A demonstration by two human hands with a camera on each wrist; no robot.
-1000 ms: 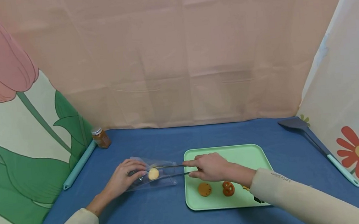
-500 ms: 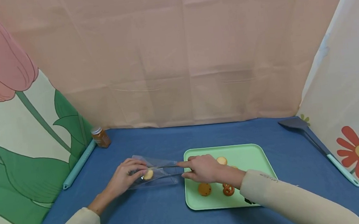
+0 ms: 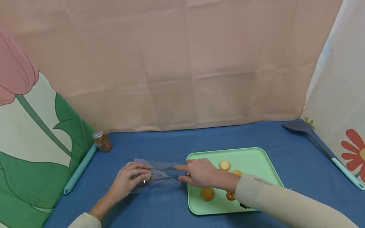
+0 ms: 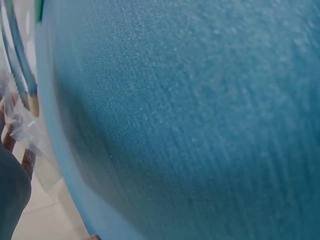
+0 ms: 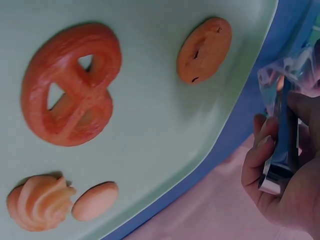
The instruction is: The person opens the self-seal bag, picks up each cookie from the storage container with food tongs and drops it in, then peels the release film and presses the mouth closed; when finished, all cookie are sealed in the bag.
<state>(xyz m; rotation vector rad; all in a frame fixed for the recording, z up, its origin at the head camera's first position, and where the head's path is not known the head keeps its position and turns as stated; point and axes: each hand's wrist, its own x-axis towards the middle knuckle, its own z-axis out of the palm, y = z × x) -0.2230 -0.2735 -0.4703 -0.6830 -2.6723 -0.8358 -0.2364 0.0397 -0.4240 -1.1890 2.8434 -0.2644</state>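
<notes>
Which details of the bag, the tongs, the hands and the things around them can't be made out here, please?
- Head view: most of the cookie in the clear bag, hidden by the left hand.
- Head view: part of the pretzel, behind the right sleeve.
- Head view: any print on the jar, too small.
- Left wrist view: much of the left hand, cut off by the left edge.
- Right wrist view: part of the right hand, cut off by the right edge.

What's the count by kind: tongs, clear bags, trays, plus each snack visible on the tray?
Tongs: 1
Clear bag: 1
Tray: 1
Pretzel: 1
Dark-specked cookie: 1
Swirled cookie: 1
Plain round cookie: 1
Total: 7 in view; the right sleeve hides part of the tray, so more snacks could lie there.
</notes>
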